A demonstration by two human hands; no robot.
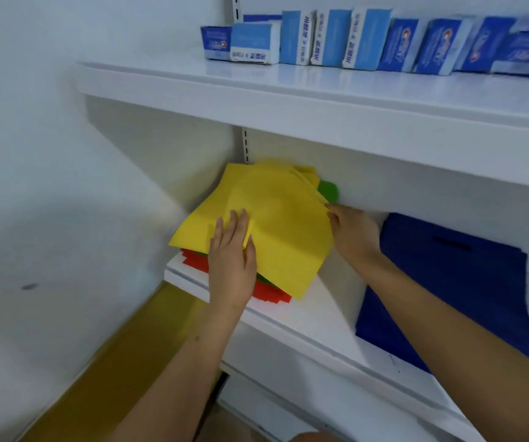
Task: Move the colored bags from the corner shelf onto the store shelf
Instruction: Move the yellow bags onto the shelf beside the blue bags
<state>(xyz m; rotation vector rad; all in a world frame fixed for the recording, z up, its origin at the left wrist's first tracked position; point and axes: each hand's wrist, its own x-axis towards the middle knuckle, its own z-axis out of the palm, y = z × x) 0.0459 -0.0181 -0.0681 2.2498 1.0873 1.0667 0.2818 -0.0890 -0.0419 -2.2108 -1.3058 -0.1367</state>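
Yellow bags (276, 218) top the stack on the lower shelf (304, 317), both hands on them.

Left hand (232, 250) lies flat on top, right hand (352, 231) pinches the right edge; red bags (269, 291) and green bags (328, 189) peek out underneath, blue bags (448, 282) just beside.

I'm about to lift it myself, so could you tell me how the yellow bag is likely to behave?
The yellow bag probably flops: it creases under the left hand and droops past the stack. It looks thin, so likely light. It may slide off the red bags.
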